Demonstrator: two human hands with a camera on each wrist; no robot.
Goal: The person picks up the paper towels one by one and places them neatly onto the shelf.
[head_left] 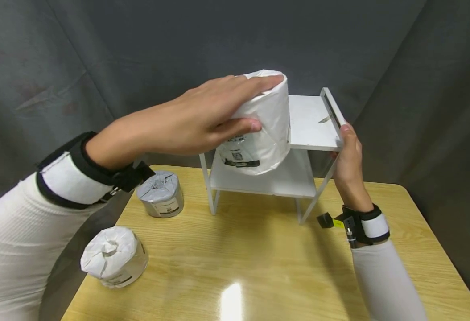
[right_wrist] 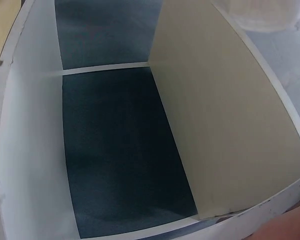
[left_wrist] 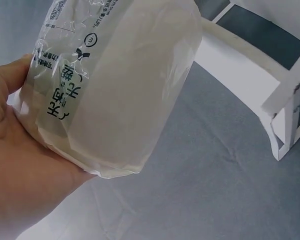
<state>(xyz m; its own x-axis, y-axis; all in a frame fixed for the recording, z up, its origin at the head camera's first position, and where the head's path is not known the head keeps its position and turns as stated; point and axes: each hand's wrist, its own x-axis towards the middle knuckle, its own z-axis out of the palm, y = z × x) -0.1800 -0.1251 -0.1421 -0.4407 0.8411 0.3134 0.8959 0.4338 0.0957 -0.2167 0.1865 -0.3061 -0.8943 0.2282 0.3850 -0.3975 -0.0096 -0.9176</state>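
Observation:
My left hand (head_left: 207, 113) grips a white-wrapped toilet roll (head_left: 265, 129) from above, fingers over its top and thumb on its near side. In the left wrist view, dark print shows on the roll's clear wrapper (left_wrist: 125, 90). The roll is held off the table, overlapping the left part of a white two-tier shelf (head_left: 305, 120) in the head view and hiding part of both boards. Whether it touches the shelf, I cannot tell. My right hand (head_left: 348, 156) holds the shelf's right side rail at the upper board. Only a bit of that hand shows in the right wrist view.
A grey-wrapped toilet roll (head_left: 160, 195) stands on the wooden table (head_left: 219, 249) left of the shelf. Nearer, by the table's left edge, stands a white-wrapped roll (head_left: 114, 257). A dark grey curtain (head_left: 171, 40) hangs behind the table.

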